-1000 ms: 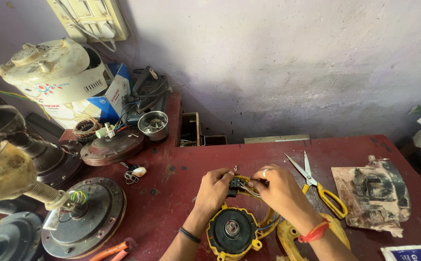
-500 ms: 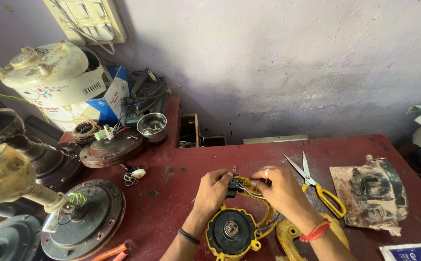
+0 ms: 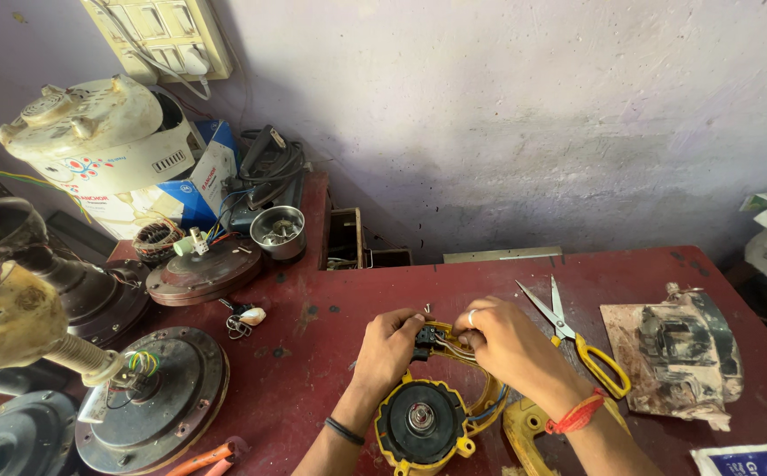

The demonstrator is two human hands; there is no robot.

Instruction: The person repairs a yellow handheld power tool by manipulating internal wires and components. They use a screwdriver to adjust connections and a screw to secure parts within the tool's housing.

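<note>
Head view: left hand (image 3: 389, 345) and right hand (image 3: 502, 339), fingers curled, each grip pinching the black switch (image 3: 425, 338).

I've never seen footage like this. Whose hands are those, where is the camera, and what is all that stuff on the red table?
The camera sits on a person's head and looks down, so the two bare arms reaching up from the bottom edge are that person's own. The left hand and the right hand meet over a small black switch part with wires, pinching it between the fingers. Just below it lies a yellow motor housing with a round black middle.

All this rests on a dark red table. To the right lie yellow-handled scissors and a dirty grey part on a scrap of paper. To the left are round ceiling-fan motors, a small steel bowl, and orange-handled pliers near the bottom edge.
</note>
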